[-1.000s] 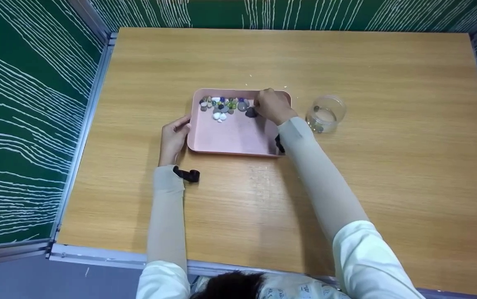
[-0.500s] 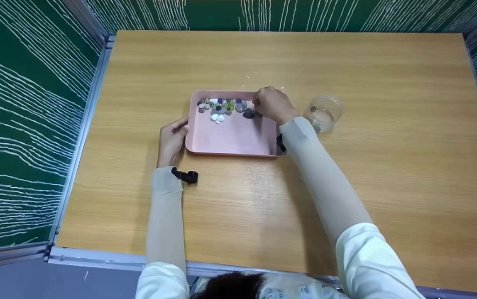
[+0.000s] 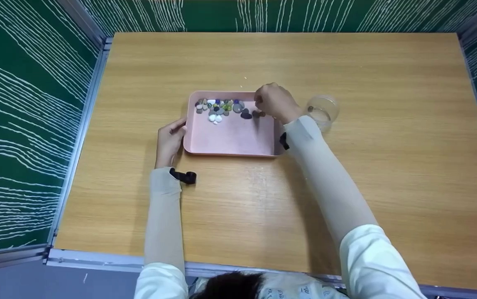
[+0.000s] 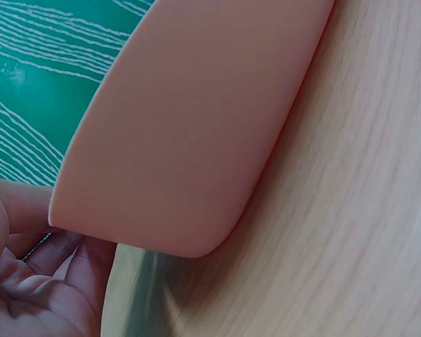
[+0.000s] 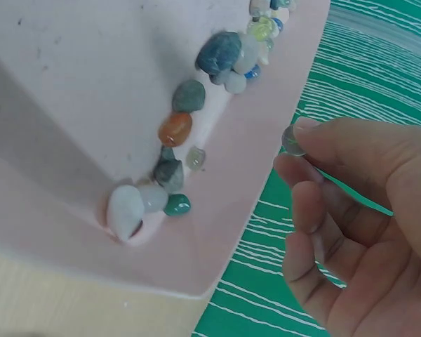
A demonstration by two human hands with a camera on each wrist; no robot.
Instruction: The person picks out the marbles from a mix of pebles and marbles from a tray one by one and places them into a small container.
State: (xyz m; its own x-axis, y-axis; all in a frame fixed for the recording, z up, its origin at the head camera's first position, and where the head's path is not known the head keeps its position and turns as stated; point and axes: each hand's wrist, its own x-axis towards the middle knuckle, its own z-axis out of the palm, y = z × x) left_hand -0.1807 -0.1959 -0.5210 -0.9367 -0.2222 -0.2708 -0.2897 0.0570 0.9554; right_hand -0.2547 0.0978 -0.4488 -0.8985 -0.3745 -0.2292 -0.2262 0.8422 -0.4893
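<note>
A shallow pink tray [image 3: 232,141] holds pebbles and glass stones, many of them gathered along its far side. My left hand [image 3: 169,141] grips the tray's left edge; in the left wrist view its fingers [image 4: 88,281] are at the tray's corner. Over the far right part of the tray, my right hand [image 3: 277,101] pinches a small greyish glass stone [image 5: 292,140] between thumb and index finger. Below it in the right wrist view lie an orange stone [image 5: 175,129], a green stone [image 5: 177,205] and a white pebble [image 5: 125,212]. The head view hides the pinched stone behind the hand.
A clear round plastic container [image 3: 323,111] stands just right of the tray, with a few stones visible in it. Tiny white bits [image 3: 245,77] lie on the wooden table [image 3: 221,207] beyond the tray. Green panels [image 3: 26,124] with white lines enclose the table.
My right hand has lifted and shifted slightly right relative to the tray, uncovering small brownish stones beside the dark ones. My left hand stays on the tray's edge. The head view has shifted slightly.
</note>
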